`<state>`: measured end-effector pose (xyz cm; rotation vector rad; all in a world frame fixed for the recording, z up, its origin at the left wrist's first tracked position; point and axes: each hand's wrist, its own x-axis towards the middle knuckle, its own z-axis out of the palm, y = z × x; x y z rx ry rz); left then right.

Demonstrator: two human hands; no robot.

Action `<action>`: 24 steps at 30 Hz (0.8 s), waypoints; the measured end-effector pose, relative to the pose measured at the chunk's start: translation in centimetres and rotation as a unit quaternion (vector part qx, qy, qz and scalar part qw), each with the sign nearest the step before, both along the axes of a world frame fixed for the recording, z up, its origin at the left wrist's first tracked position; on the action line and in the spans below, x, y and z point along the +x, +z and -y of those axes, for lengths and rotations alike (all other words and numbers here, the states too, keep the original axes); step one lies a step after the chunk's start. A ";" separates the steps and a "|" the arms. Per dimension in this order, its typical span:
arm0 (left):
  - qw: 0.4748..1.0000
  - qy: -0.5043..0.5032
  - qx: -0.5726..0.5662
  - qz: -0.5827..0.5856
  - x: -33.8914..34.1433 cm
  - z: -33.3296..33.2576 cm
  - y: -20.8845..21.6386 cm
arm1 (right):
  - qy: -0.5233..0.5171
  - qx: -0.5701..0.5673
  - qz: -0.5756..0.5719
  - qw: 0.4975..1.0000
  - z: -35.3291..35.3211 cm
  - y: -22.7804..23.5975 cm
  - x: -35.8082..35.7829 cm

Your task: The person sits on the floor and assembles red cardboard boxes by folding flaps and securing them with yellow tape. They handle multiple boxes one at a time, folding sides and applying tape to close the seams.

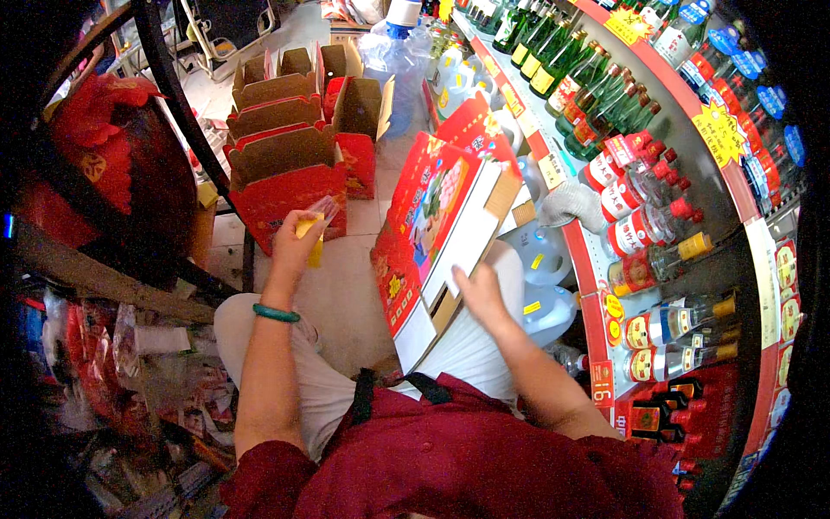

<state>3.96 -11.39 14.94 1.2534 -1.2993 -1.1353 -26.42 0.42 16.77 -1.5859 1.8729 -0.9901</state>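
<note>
A red printed cardboard carton (424,216) with white and brown flaps stands tilted between my knees, against my right leg. My right hand (484,294) is closed on its white flap edge, thumb on the near face. To the left, my left hand (298,242) is raised in front of the open cartons, fingers wrapped round a small yellow piece with clear plastic (318,229). Whether that is tape or a wrapper I cannot make out. A green bangle (276,313) circles my left wrist.
Open red cartons (281,195) stand in a row on the tiled floor ahead. Shelves of bottles (627,208) run along my right, with clear plastic jugs (545,259) below. Dark metal posts (177,95) and a red bag (104,130) are at left. A large water bottle (393,60) stands beyond.
</note>
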 end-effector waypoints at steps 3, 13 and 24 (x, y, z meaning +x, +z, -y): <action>0.999 -0.015 -0.019 -0.033 0.5 0.6 -2.0 | -0.012 -0.034 0.000 0.999 5.4 3.4 -1.5; 0.999 0.001 -0.053 0.003 1.0 0.5 -2.7 | 0.076 0.220 0.185 0.955 11.8 1.1 5.4; 0.997 -0.008 -0.004 0.083 -1.3 -0.1 -1.7 | 0.148 0.223 0.286 0.920 9.5 0.7 9.0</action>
